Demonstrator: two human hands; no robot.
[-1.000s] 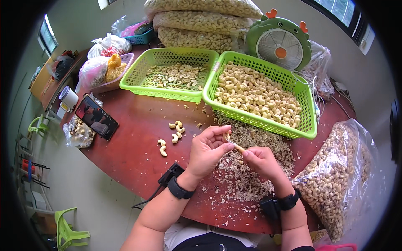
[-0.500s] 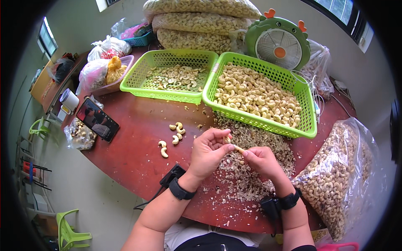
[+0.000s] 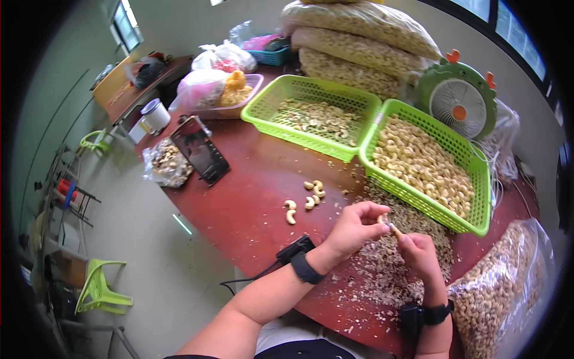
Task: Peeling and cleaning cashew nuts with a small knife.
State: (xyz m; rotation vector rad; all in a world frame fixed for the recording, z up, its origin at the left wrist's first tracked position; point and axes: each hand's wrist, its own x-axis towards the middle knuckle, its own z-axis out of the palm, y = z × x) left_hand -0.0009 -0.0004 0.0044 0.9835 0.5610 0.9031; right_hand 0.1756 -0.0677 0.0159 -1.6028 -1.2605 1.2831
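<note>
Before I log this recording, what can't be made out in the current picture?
All in the head view:
Cashew: partly covered by the left hand, so its full shape is hidden.
Thin tool: handle end hidden by the right hand; tip too small to read.
Large bag of nuts: bottom cut off by the lower edge.
Phone: screen detail blurred.

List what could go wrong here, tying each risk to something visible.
The slim tool in the right hand sits close to the fingers of the left hand, so a slip might nick them. The phone, near the left edge of the table, could fall if bumped. The loose cashews near the scattered crumbs might get mixed with them.
</note>
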